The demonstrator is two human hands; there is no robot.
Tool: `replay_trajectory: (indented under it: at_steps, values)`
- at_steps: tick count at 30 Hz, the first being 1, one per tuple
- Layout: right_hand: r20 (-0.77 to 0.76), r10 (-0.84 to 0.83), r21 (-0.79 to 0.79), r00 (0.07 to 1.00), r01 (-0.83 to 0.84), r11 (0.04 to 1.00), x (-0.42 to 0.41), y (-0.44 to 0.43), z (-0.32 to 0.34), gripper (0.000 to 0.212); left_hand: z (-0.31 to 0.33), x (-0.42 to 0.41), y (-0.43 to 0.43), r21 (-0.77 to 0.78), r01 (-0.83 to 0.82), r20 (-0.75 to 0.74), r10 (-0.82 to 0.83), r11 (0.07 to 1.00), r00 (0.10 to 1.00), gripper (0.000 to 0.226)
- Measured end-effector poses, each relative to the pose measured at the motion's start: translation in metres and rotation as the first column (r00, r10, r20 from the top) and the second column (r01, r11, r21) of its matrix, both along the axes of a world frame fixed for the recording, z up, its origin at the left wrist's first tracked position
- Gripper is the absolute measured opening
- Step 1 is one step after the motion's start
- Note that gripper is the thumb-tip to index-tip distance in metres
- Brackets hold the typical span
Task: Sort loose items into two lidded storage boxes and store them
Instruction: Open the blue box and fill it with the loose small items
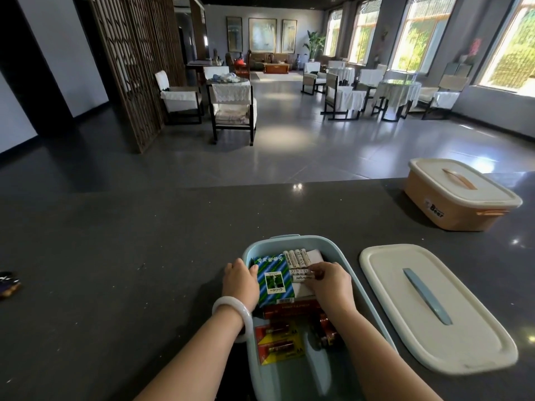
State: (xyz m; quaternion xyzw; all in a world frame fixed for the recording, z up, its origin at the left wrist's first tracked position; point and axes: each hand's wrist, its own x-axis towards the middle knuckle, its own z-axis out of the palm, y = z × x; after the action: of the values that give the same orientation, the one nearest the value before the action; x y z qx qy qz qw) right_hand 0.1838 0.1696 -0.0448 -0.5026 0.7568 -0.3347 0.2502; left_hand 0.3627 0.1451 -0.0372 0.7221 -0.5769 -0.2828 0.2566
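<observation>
This is a lounge or tea-room hall. A dark stone counter [144,241] faces a wide tiled floor [289,134] set with round clothed tables [398,88] and white-covered armchairs [231,111]. A lattice screen [136,62], framed paintings [262,34], a sofa [270,57] and tall windows [422,33] line the room.

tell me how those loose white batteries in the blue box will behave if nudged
The white batteries are smooth cylinders lying on their sides, so they would probably roll. They look rigid and likely slippery to pinch; the right hand rests on them.
</observation>
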Motion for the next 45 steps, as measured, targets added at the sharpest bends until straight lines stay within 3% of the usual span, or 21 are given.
replay_trajectory:
  at_steps: [7, 12, 17, 25, 30, 36, 45]
  values:
    - [0.026, -0.030, 0.040, 0.999, 0.029, 0.999, 0.002, -0.004, -0.001, 0.027, 0.001, 0.001, 0.002, -0.004, 0.005, -0.005, -0.005, 1.000, 1.000, 0.032]
    - [0.176, -0.048, 0.015, 0.983, 0.046, 0.999, 0.004, -0.003, 0.001, 0.034, 0.001, 0.000, 0.002, -0.003, 0.002, -0.008, -0.002, 1.000, 1.000, 0.032]
    - [0.226, -0.042, -0.017, 0.973, 0.047, 0.999, 0.003, 0.000, -0.001, 0.035, 0.001, 0.000, 0.002, 0.004, -0.005, -0.013, 0.005, 1.000, 1.000, 0.032]
    - [0.213, -0.038, -0.018, 0.976, 0.043, 0.999, -0.002, -0.001, -0.003, 0.032, 0.000, 0.000, 0.001, 0.004, -0.008, -0.024, 0.008, 1.000, 1.000, 0.031]
    - [0.086, -0.034, -0.046, 0.996, 0.038, 0.998, -0.005, -0.005, 0.005, 0.022, -0.002, 0.000, 0.000, 0.008, -0.004, -0.033, 0.004, 1.000, 0.999, 0.032]
    - [-0.014, 0.150, -0.057, 0.989, -0.151, 0.987, 0.009, -0.019, 0.033, 0.014, 0.003, 0.015, 0.001, 0.055, 0.030, -0.139, -0.022, 0.998, 0.990, 0.038]
    - [-0.039, 0.542, -0.108, 0.839, -0.543, 0.833, 0.116, -0.040, 0.051, 0.015, -0.003, 0.117, 0.066, -0.007, -0.261, -0.151, 0.257, 0.965, 0.955, 0.019]
